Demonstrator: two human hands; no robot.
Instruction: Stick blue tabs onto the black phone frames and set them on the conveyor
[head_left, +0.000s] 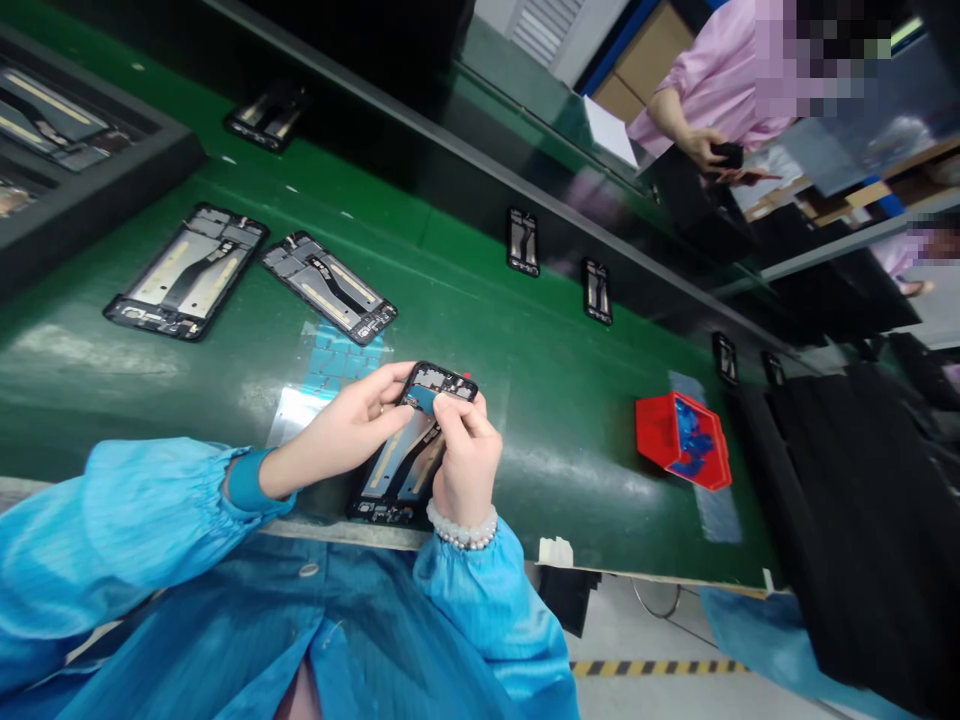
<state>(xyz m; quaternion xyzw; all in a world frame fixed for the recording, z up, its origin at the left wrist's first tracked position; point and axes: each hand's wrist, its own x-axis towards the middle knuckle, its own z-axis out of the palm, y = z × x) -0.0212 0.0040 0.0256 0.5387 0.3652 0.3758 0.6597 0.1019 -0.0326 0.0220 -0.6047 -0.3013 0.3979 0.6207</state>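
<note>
An opened phone body (386,485) lies at the green bench's near edge, its inside facing up. At its upper left side, my left hand (349,425) grips the frame, the thumb across the inner face. My right hand (469,455) is closed in a pinch over the phone's upper part, fingertips at a small blue film piece (421,398). Part of the phone is covered by my right hand. Just behind my left hand, a sheet of blue stickers (341,360) is on the bench. Two more opened phone bodies, one upright (187,272) and one tilted (330,288), lie beyond it.
A black foam tray (169,150) with phone bodies stands at far left. Along the back are more phone bodies (523,240). A red bin (652,430) with blue scraps sits to the right, near stacked black trays (862,520). Across the bench, a person in pink (720,60) holds something dark.
</note>
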